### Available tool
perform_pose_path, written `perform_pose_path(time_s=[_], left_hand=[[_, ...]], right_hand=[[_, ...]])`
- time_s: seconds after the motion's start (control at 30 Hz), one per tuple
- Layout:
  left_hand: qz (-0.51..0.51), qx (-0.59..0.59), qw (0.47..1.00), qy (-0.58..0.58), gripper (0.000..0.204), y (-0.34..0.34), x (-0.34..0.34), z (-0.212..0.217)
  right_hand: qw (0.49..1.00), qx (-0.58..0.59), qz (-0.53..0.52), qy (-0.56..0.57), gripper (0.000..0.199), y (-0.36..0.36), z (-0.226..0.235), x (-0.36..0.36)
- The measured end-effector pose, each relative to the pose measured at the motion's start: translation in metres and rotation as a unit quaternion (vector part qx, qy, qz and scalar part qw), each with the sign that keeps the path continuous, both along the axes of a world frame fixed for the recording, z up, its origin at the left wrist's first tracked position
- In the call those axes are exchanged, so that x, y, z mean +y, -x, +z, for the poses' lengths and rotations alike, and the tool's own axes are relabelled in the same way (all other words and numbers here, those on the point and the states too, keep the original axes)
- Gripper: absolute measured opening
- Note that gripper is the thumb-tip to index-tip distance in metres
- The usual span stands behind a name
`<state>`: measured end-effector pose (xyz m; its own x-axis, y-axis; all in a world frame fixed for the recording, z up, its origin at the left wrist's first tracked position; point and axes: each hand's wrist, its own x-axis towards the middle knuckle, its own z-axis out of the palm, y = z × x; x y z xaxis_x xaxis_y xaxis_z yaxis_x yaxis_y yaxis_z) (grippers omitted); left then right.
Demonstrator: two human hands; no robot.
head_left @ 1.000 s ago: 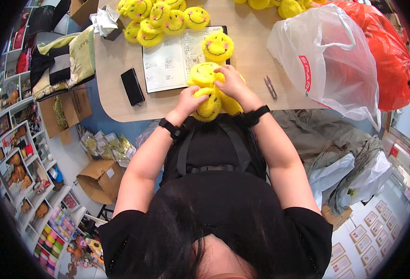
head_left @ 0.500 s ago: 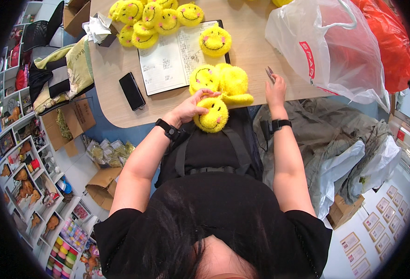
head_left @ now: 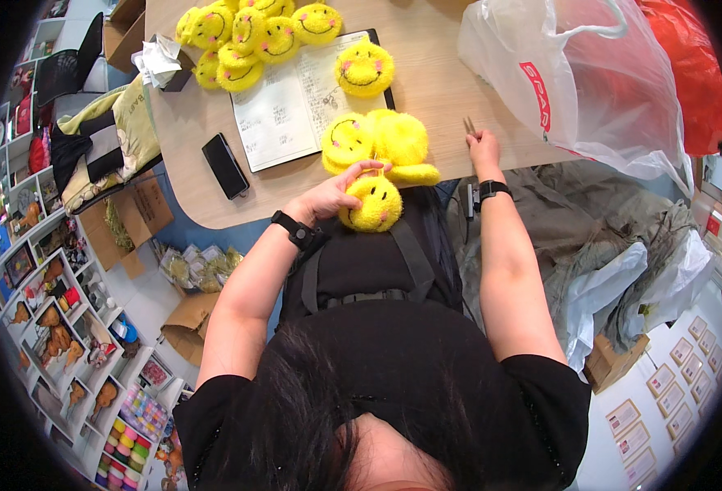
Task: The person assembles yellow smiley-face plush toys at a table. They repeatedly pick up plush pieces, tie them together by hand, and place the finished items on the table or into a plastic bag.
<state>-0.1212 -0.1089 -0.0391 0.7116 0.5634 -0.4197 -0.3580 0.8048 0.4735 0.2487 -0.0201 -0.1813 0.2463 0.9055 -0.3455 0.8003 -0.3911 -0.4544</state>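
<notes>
A round yellow fuzzy smiley face (head_left: 375, 204) hangs at the table's near edge, above my lap. My left hand (head_left: 334, 193) is closed on it, thumb on its left side and fingertips at its top, where a thin yellow strand shows. Just beyond, touching one another on the table, lie another smiley face (head_left: 346, 142), a plain yellow fuzzy ball (head_left: 400, 137) and a flat yellow piece (head_left: 416, 175). My right hand (head_left: 483, 150), resting by the table edge to the right, grips a small two-bladed cutter (head_left: 470, 125). Its points face away from me; its handle is hidden.
An open notebook (head_left: 275, 123) with a smiley (head_left: 365, 69) on it lies ahead. Several more smileys (head_left: 279, 39) are piled behind. A black phone (head_left: 225, 166) is on the left. White (head_left: 524, 57) and red plastic bags (head_left: 688, 74) stand right; grey cloth (head_left: 541, 237) drapes below.
The view has shifted slightly. My right hand has turned, so the cutter's two points now face straight away from me. My left hand keeps hold of the smiley face, its fingers stretched further across its top.
</notes>
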Motion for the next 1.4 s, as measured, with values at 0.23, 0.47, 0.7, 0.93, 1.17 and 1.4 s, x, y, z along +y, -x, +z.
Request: perform_pose_path(time_s=[0.23,0.47,0.7,0.93,1.17,1.4], left_hand=[[0.035,0.029,0.99,-0.136,0.091,-0.029,0.021,-0.002],[0.09,0.051,0.992,-0.077,0.073,-0.049,0.03,-0.011],[0.108,0.009,0.994,-0.028,0.082,-0.036,0.021,-0.019],[0.186,-0.043,0.982,0.007,0.081,-0.038,0.015,-0.027],[0.138,0.021,0.99,0.007,0.072,-0.037,0.016,-0.023],[0.111,0.07,0.989,-0.071,0.069,-0.039,0.011,-0.03]], right_hand=[[0.935,0.324,-0.094,-0.108,0.016,0.032,0.078,-0.021],[0.945,0.309,0.104,-0.038,0.048,0.094,0.147,-0.052],[0.872,0.46,0.045,0.16,0.05,0.106,0.125,-0.067],[0.859,0.466,0.088,0.194,0.05,0.103,0.121,-0.079],[0.865,0.469,0.102,0.145,0.045,0.103,0.125,-0.081],[0.918,0.37,0.121,0.078,0.036,0.1,0.132,-0.06]])
